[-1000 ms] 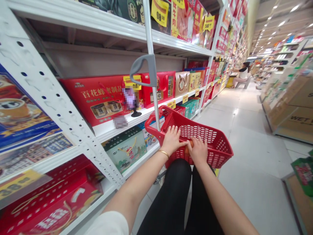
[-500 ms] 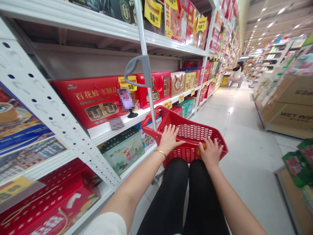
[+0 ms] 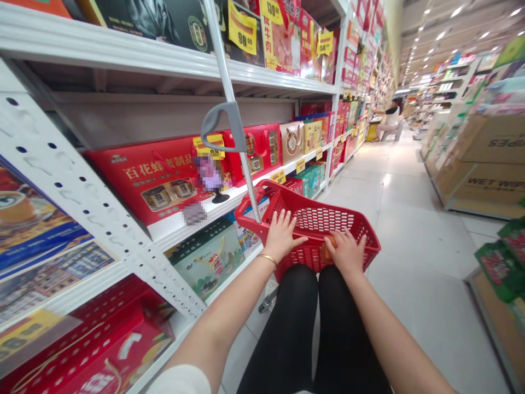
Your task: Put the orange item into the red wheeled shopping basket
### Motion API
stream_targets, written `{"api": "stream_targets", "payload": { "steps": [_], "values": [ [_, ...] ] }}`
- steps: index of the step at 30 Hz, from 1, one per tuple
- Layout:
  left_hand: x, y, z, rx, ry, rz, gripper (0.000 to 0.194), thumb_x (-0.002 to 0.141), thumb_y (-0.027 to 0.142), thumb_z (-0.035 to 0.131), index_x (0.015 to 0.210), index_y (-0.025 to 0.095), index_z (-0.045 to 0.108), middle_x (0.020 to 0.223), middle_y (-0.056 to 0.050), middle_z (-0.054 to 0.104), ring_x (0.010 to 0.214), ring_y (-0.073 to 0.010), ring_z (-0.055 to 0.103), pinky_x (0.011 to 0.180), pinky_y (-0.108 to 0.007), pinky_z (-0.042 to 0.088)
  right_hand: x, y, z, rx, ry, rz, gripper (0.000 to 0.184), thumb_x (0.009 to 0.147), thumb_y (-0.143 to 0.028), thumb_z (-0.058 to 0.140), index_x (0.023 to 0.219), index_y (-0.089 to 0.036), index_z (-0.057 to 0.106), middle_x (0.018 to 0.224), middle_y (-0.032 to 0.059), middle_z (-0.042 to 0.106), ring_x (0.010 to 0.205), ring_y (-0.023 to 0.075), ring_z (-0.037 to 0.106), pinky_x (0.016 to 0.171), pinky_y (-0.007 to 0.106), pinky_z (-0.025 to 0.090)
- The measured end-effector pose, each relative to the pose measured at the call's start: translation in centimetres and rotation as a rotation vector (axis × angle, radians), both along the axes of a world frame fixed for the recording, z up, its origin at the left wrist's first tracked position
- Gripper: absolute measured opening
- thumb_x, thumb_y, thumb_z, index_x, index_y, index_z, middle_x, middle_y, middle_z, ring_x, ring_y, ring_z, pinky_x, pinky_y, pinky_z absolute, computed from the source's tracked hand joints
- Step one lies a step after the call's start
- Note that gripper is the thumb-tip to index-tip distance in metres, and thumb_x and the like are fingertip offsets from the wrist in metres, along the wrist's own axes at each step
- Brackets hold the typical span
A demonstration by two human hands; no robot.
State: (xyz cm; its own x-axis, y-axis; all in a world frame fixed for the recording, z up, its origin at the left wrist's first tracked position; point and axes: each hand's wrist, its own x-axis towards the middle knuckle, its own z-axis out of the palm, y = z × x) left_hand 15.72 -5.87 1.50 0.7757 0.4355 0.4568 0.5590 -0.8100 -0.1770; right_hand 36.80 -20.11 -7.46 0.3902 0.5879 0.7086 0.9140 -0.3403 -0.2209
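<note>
Left hand [image 3: 281, 236] spread flat on the red plastic mesh basket [image 3: 315, 204], right hand [image 3: 345, 253] spread too, resting on a small orange item [image 3: 327, 250] inside: open, flat palms steady the load nicely!

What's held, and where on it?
The red plastic shopping basket: left hand and right hand both on its near rim, fingers inward; grip firmness unclear.

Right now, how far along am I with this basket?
It looks early. Done: one orange item lies in the red plastic basket. In hand: your right hand rests over that item, and your left hand lies flat on the basket. Left: the red honey gift box and the boxes beside it stand on the shelf.
</note>
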Motion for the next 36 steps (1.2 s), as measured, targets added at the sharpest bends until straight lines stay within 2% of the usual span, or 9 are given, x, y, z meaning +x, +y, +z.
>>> {"api": "stream_targets", "payload": {
  "steps": [4, 9, 12, 16, 22, 25, 31, 33, 36],
  "values": [
    [0.3, -0.4, -0.5, -0.019, -0.015, 0.026, 0.088, 0.102, 0.079, 0.037, 0.155, 0.012, 0.06, 0.17, -0.018, 0.045, 0.164, -0.0385, 0.028, 0.136, -0.062, 0.011, 1.6, -0.7, -0.5, 0.014, 0.019, -0.06, 0.042, 0.109, -0.044, 0.045, 0.121, -0.018, 0.077, 0.132, 0.0135, 0.078, 0.143, 0.0402, 0.055, 0.124, 0.079, 0.013],
    [0.6, -0.9, -0.5, -0.03, -0.005, 0.049, 0.085, 0.104, 0.075, 0.036, 0.159, 0.012, 0.055, 0.172, -0.017, 0.043, 0.164, -0.0368, 0.029, 0.136, -0.06, 0.012, -4.2, 4.1, 1.3, -0.029, 0.03, 0.119, 0.044, 0.11, -0.045, 0.046, 0.131, -0.018, 0.075, 0.14, 0.0129, 0.074, 0.146, 0.0372, 0.054, 0.127, 0.068, 0.022],
    [0.3, -1.0, -0.3, -0.026, 0.025, 0.028, 0.085, 0.105, 0.073, 0.037, 0.162, 0.012, 0.05, 0.173, -0.016, 0.041, 0.165, -0.0351, 0.029, 0.137, -0.057, 0.014, -6.9, 5.9, 2.3, -0.039, 0.066, 0.154, 0.045, 0.111, -0.045, 0.045, 0.134, -0.021, 0.074, 0.142, 0.0121, 0.073, 0.146, 0.0366, 0.055, 0.127, 0.068, 0.021],
    [-1.1, -0.8, 0.2, -0.005, 0.05, -0.02, 0.081, 0.106, 0.071, 0.038, 0.163, 0.014, 0.049, 0.174, -0.013, 0.04, 0.166, -0.034, 0.024, 0.138, -0.057, 0.011, -5.3, 4.0, 2.1, -0.059, -0.003, 0.089, 0.047, 0.109, -0.051, 0.05, 0.142, -0.025, 0.071, 0.155, 0.0124, 0.063, 0.152, 0.0409, 0.045, 0.127, 0.074, 0.015],
    [-3.3, -0.1, 0.3, 0.001, -0.027, 0.064, 0.088, 0.102, 0.075, 0.043, 0.167, 0.016, 0.043, 0.178, -0.011, 0.03, 0.168, -0.0325, 0.017, 0.139, -0.054, 0.009, -0.2, -0.4, -0.1, -0.055, -0.003, -0.1, 0.049, 0.108, -0.05, 0.049, 0.144, -0.023, 0.069, 0.163, 0.0133, 0.055, 0.159, 0.0414, 0.033, 0.125, 0.079, 0.012],
    [-3.2, -0.3, 0.2, -0.022, -0.025, 0.071, 0.09, 0.104, 0.073, 0.04, 0.168, 0.01, 0.039, 0.177, -0.013, 0.031, 0.168, -0.0295, 0.017, 0.139, -0.05, 0.009, -1.5, 1.0, 0.1, -0.039, 0.031, -0.067, 0.051, 0.11, -0.048, 0.045, 0.149, -0.022, 0.065, 0.16, 0.0121, 0.059, 0.158, 0.0401, 0.035, 0.126, 0.078, 0.013],
    [-3.0, -0.5, 0.3, -0.018, 0.004, 0.068, 0.084, 0.107, 0.065, 0.036, 0.169, 0.007, 0.036, 0.178, -0.013, 0.028, 0.168, -0.0276, 0.016, 0.139, -0.048, 0.009, -7.4, 5.5, 2.3, -0.013, 0.04, 0.113, 0.054, 0.11, -0.051, 0.045, 0.151, -0.021, 0.063, 0.16, 0.011, 0.059, 0.157, 0.0389, 0.039, 0.129, 0.072, 0.015],
    [-3.1, -0.4, 0.3, -0.014, 0.011, 0.066, 0.085, 0.107, 0.065, 0.037, 0.169, 0.006, 0.035, 0.178, -0.014, 0.028, 0.168, -0.028, 0.016, 0.139, -0.049, 0.01, -7.7, 5.6, 2.6, -0.019, 0.04, 0.124, 0.053, 0.11, -0.053, 0.047, 0.15, -0.023, 0.064, 0.16, 0.0101, 0.059, 0.156, 0.0398, 0.04, 0.128, 0.073, 0.014],
    [-3.1, -0.3, 0.2, -0.014, -0.003, 0.064, 0.086, 0.106, 0.067, 0.038, 0.169, 0.007, 0.035, 0.178, -0.015, 0.027, 0.168, -0.0283, 0.017, 0.139, -0.05, 0.011, -5.6, 3.9, 2.2, -0.059, 0.022, 0.099, 0.051, 0.109, -0.054, 0.048, 0.148, -0.026, 0.066, 0.159, 0.0091, 0.059, 0.156, 0.0405, 0.04, 0.128, 0.076, 0.01]
  ]
}}
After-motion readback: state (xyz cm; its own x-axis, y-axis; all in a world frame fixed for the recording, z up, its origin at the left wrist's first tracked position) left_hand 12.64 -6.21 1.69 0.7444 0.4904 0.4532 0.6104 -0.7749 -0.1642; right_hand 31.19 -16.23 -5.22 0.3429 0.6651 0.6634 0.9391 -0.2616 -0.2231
